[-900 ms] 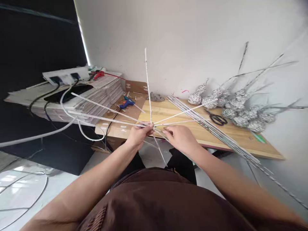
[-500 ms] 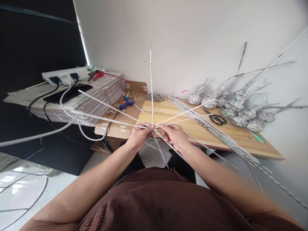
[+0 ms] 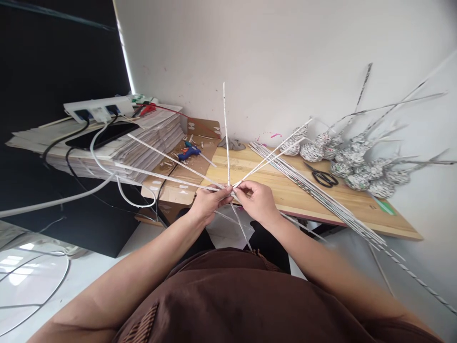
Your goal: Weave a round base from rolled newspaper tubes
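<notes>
Several thin white rolled-paper sticks point(image 3: 225, 128) cross at a centre in front of me and fan outward in different directions. My left hand point(image 3: 210, 202) pinches that crossing from the left, thumb on top. From the right, my right hand point(image 3: 257, 200) has thumb and forefinger closed on the sticks close to the crossing. Two of the paper sticks slant up to the right, nearly side by side, while others point left, straight up and down toward my lap. Fingers cover the crossing itself.
On the wooden table point(image 3: 243, 164) lie a bundle of paper sticks point(image 3: 303, 186), black scissors point(image 3: 323, 177) and several woven paper gourd shapes point(image 3: 352, 162). A blue glue gun point(image 3: 189, 151) rests on cardboard point(image 3: 167, 183). At left, a power strip point(image 3: 100, 108) and phone point(image 3: 102, 136) top a paper stack point(image 3: 150, 138).
The two right-hand paper sticks have swung upward and closer together. My right hand has turned slightly inward against the crossing, while my left hand keeps its hold. The view has shifted slightly.
</notes>
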`<state>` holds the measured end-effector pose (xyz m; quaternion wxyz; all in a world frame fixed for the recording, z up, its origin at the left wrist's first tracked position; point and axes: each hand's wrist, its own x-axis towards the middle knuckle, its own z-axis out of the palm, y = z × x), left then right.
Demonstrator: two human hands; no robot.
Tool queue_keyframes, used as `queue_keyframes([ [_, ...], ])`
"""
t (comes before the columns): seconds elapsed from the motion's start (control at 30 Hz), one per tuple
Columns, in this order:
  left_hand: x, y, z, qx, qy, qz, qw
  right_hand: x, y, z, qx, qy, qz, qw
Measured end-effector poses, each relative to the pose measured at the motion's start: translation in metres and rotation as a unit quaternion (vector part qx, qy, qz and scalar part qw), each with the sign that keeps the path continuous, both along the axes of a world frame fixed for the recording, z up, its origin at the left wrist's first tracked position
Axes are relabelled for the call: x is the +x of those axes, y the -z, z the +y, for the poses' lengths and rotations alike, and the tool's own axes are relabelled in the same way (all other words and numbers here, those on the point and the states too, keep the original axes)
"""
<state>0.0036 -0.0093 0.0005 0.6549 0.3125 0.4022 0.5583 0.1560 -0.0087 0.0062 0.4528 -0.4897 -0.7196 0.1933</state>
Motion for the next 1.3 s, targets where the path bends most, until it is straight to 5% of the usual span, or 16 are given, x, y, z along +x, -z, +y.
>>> queue_keyframes([
  [0.13, 0.0, 0.001, 0.0, -0.01, 0.005, -0.008, 1.0, -0.004, 0.004, 0.003, -0.121, -0.039, 0.127, 0.984],
  [0.3, -0.001, 0.001, 0.0, -0.011, 0.019, -0.018, 1.0, -0.009, 0.005, 0.007, -0.252, -0.069, 0.354, 0.898],
  [0.4, -0.002, 0.001, 0.0, -0.006, 0.027, -0.015, 0.999, -0.01, 0.003, 0.005, -0.261, -0.068, 0.402, 0.875],
  [0.63, -0.003, 0.002, -0.003, -0.008, 0.064, 0.043, 0.997, -0.003, -0.002, 0.001, -0.123, -0.102, 0.304, 0.939],
  [0.73, -0.003, 0.0, -0.005, 0.017, 0.071, 0.075, 0.994, 0.003, -0.005, 0.003, -0.126, -0.12, 0.274, 0.946],
  [0.93, -0.001, -0.002, -0.004, 0.049, 0.062, 0.077, 0.994, 0.021, -0.012, 0.011, -0.139, -0.028, 0.073, 0.987],
  [1.03, -0.001, 0.001, -0.002, 0.063, 0.052, 0.084, 0.993, 0.026, -0.015, 0.013, -0.213, -0.026, 0.059, 0.975],
  [1.17, -0.001, 0.005, -0.001, 0.065, 0.052, 0.107, 0.991, 0.026, -0.019, 0.013, -0.344, -0.108, 0.157, 0.919],
  [1.3, -0.001, 0.002, -0.003, 0.039, 0.044, 0.114, 0.992, 0.023, -0.018, 0.013, -0.366, -0.114, 0.162, 0.909],
])
